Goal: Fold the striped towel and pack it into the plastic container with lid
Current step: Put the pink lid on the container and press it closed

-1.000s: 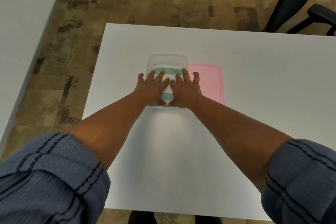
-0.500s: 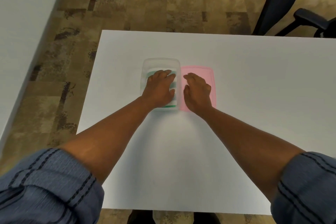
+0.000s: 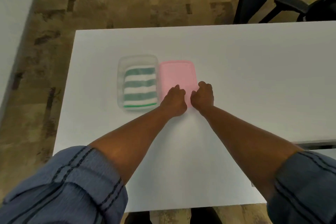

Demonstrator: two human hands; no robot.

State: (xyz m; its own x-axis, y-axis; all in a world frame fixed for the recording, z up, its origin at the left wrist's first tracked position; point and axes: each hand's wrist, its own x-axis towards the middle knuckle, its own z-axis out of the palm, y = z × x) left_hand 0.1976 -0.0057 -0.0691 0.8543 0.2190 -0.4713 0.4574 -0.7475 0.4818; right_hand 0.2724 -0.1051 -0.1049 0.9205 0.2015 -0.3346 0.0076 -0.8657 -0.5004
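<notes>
Folded green-and-white striped towel (image 3: 139, 87) lies inside the clear rectangular plastic container (image 3: 120, 82) on the white tabletop (image 3: 236, 71). Just beside it lies the flat pink plastic lid (image 3: 177, 72). Left hand (image 3: 175, 100) and right hand (image 3: 203, 96) curl over its near edge; whether they grip it I cannot tell. Thin and light, it probably flexes, so holding opposite edges suits.

White table (image 3: 236, 78) on patchy brown carpet (image 3: 109, 5), white wall (image 3: 12, 14) on the left, black office chair (image 3: 269, 2) far right.
</notes>
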